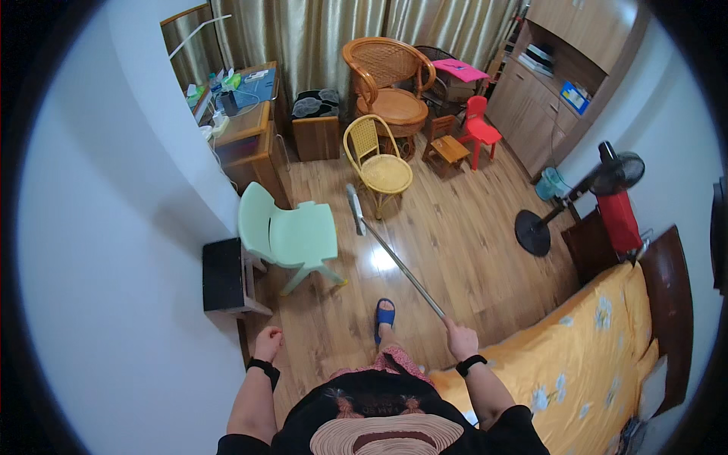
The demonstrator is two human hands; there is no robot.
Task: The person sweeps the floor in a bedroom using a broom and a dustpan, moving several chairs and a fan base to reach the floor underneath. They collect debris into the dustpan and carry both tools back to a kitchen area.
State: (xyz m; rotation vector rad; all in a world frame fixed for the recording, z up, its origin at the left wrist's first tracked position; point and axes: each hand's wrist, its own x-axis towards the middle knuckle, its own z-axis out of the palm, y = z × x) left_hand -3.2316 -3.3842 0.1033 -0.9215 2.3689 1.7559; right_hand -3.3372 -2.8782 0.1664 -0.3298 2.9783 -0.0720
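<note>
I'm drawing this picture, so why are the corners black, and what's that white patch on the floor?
In the head view, the wide fisheye lens leaves a dark, curved rim; also in the head view, the patch is glare on the shiny floor, beside the long pole, and a soft shadow dims the left wall.

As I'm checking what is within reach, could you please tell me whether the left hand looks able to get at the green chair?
Probably yes, perhaps with a lean or step: the left hand appears empty, the green chair stands ahead of it, and the pole leaves its near side free.
</note>
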